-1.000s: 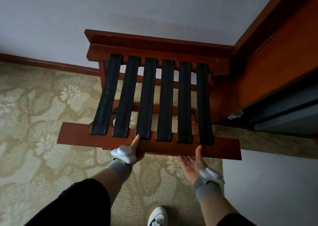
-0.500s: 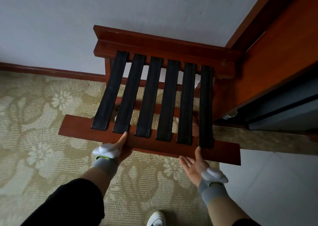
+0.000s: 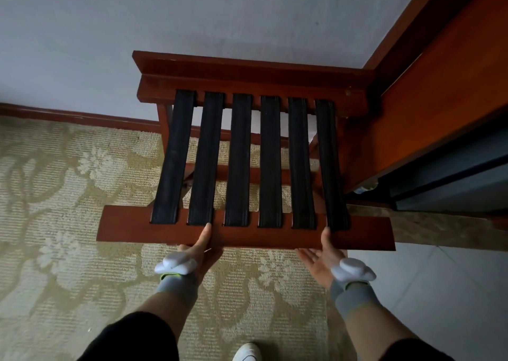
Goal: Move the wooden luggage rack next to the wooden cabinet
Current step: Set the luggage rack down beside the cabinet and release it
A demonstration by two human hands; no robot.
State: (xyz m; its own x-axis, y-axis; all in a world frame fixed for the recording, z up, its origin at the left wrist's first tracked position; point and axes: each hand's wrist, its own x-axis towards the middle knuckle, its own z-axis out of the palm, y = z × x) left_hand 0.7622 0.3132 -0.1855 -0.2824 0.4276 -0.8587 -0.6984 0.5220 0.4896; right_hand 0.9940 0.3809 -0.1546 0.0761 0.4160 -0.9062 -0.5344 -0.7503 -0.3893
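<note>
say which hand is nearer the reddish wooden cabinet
Right. The right hand holds the front rail of the wooden luggage rack toward the cabinet; the left hand holds it further away.

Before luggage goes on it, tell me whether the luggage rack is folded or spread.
Spread: the luggage rack has six black straps stretched flat between front rail and back rail.

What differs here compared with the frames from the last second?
The luggage rack looks turned slightly, its front rail now squarer to the wall, though the camera shifted. Nothing taken or released: left hand and right hand keep gripping the front rail; it stays beside the cabinet.
</note>
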